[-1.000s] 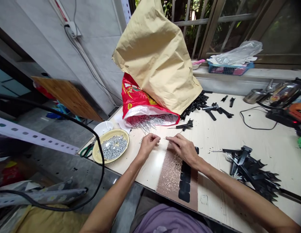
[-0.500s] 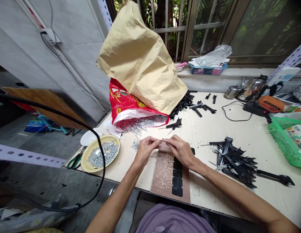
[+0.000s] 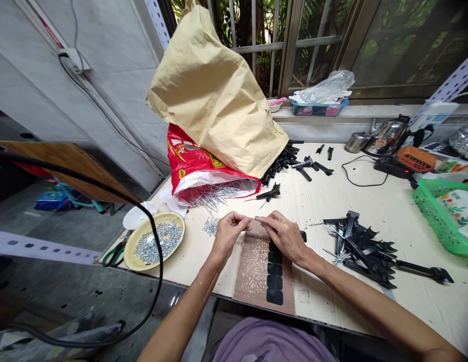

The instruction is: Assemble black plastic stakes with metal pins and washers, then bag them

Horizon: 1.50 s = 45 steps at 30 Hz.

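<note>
1. Writing near my fingers: beyond them and to their left, the one red bag [image 3: 188, 157] bears yellow print too small for me to read; far to their right, the one orange pack [image 3: 415, 157] has dark characters I can't make out for certain.
2. My left fingers [image 3: 242, 221] are curled, thumb close to index; my right fingers [image 3: 267, 221] are bent the same way, tips just short of the left ones. Whether either pair pinches something small, I can't tell.
3. Below my fingers, one brown strip [image 3: 252, 296] lies on the desk [image 3: 381, 203], sprinkled with pale specks. I count four whole black squares [image 3: 275, 296] in a column on it; others are partly hidden by my right hand.
4. Left of my fingers: one yellow dish [image 3: 131, 254] of small metal pieces, too many to count, one white bowl [image 3: 134, 217], one pair of green-handled scissors [image 3: 113, 254].
5. Beyond my fingers, one tan sack [image 3: 219, 95] leans over the red bag, whose mouth spills uncounted metal rods [image 3: 216, 193].
6. Right of my fingers: one heap of black parts [image 3: 364, 249], overlapping, and one green basket [image 3: 432, 218].
</note>
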### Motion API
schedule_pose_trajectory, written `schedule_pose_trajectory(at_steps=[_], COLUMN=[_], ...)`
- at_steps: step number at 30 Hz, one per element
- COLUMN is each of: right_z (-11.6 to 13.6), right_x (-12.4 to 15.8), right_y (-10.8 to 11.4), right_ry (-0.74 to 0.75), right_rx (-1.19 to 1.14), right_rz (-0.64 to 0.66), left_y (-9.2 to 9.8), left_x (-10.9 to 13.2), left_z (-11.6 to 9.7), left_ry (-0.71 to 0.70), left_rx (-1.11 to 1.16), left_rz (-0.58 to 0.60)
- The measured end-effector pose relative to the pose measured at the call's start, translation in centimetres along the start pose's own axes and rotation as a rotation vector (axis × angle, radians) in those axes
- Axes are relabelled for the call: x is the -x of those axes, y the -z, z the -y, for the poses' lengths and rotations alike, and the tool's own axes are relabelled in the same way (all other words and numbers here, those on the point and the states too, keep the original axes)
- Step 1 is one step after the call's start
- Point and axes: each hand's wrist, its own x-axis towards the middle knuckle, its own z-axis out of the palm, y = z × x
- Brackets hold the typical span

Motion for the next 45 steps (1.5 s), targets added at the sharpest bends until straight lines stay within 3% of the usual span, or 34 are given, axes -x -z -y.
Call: schedule_pose_trajectory(at_steps=[14,21,31,45], right_z=[0.0,0.5,0.0,-0.9], right_x=[0.3,0.6,0.7,1.4], right_y=[-0.1,0.3,0.0,0.1], right_ry=[-0.036,-0.054,0.098,0.121], right_rx=[0.089,0.149,0.456,0.404], right_rz=[0.037,0.041,-0.058,-0.003], left_y=[-0.1,0.5,-0.2,-0.6], left_x=[-0.4,-0.8,-0.5,0.0], left_z=[0.9,1.7,1.7,2.0], left_ry=[0.007,0.11,0.153,0.173], left_rx=[0.038,0.101,0.037,-0.005], left_rz=[0.084,0.153,0.106,0.12])
